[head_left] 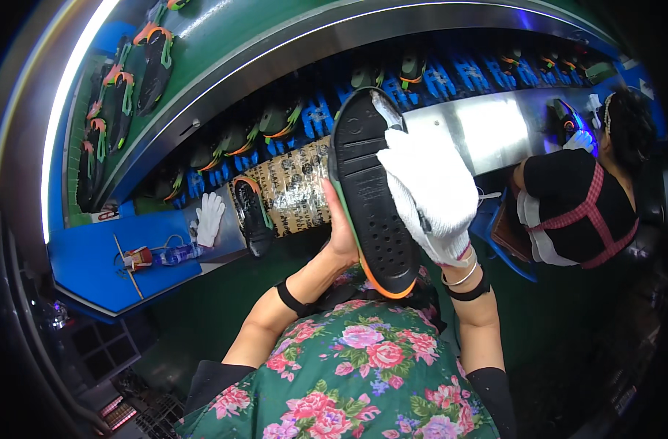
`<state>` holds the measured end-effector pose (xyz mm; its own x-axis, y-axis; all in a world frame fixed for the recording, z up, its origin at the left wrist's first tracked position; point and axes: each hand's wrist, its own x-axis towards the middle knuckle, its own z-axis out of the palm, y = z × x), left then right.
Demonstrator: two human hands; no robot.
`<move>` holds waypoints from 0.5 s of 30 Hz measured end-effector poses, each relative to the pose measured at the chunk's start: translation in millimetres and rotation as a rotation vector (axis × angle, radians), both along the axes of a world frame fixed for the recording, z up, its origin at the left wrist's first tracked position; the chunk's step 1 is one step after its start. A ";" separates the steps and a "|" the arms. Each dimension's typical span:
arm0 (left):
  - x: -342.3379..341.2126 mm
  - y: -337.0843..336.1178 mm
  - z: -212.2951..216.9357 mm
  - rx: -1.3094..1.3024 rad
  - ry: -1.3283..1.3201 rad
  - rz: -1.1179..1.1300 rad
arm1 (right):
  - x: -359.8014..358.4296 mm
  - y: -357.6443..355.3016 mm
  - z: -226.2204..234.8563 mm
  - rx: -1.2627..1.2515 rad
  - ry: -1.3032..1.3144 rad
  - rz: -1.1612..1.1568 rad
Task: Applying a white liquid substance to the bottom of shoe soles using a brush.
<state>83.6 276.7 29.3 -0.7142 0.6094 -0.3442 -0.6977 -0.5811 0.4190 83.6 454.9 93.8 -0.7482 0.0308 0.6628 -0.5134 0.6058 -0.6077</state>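
Observation:
A black shoe (370,183) with an orange heel edge and green side trim is held up in front of me, its sole facing me. My bare left hand (340,228) grips its left side near the middle, thumb along the edge. My right hand (432,194), in a white knitted glove, is closed and lies over the right side of the sole. From its fingertips a slim silvery piece (386,111) reaches to the toe end; I cannot make out what it is. Another black shoe (252,212) with orange trim rests on the bench to the left.
Behind the shoe runs a metal bench edge (429,121) with a strip of printed brown tape (297,186). Several shoes stand in a blue-lined row beyond. A white glove (210,219), a bottle (176,254) and a blue board (92,256) are left. A co-worker (575,197) sits right.

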 end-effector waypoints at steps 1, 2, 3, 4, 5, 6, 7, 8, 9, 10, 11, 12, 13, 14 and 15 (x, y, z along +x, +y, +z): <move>0.9 4.1 -0.8 -0.191 0.090 -0.030 | 4.0 -2.0 -2.2 -0.004 0.001 0.001; 3.0 10.3 6.5 -0.256 0.069 -0.018 | 8.1 -4.9 -4.3 0.011 -0.067 0.049; 1.0 12.7 10.3 -0.319 0.128 -0.031 | 12.1 -7.3 -5.4 0.026 -0.134 0.096; -0.2 11.9 10.0 -0.370 0.132 -0.056 | 16.2 -8.8 -5.3 0.043 -0.126 0.151; -2.3 11.6 7.9 -0.421 0.137 -0.079 | 18.0 -9.0 -4.7 0.061 -0.117 0.206; -2.6 4.4 -13.1 0.074 0.043 -0.058 | 19.4 -7.7 -2.8 -0.016 -0.106 0.247; -2.6 -2.3 -33.5 0.568 -0.053 -0.038 | 19.7 -4.8 -1.4 -0.093 -0.097 0.287; -1.6 -1.1 -33.8 0.502 -0.071 -0.025 | 17.8 -0.7 -1.2 -0.194 -0.081 0.217; -0.3 -0.3 -34.1 0.434 -0.090 -0.012 | 14.4 2.8 -2.2 -0.296 -0.066 0.146; 0.3 0.0 -36.4 0.486 -0.101 0.014 | 13.4 3.8 -4.4 -0.329 -0.085 0.059; -1.1 2.5 -37.0 0.540 -0.109 0.045 | 16.0 5.8 -6.1 -0.276 -0.114 0.026; -1.9 6.0 -37.9 0.585 -0.047 0.033 | 20.8 6.7 -6.0 -0.162 -0.131 0.068; -3.5 8.8 -38.7 0.630 0.013 0.021 | 24.7 7.0 -5.5 -0.047 -0.149 0.110; -5.9 7.9 -43.5 0.545 0.110 -0.018 | 29.4 -2.7 -28.3 -0.056 -0.189 0.138; -7.2 2.5 -49.1 0.468 0.145 -0.052 | 31.9 -9.9 -39.8 -0.060 -0.198 0.179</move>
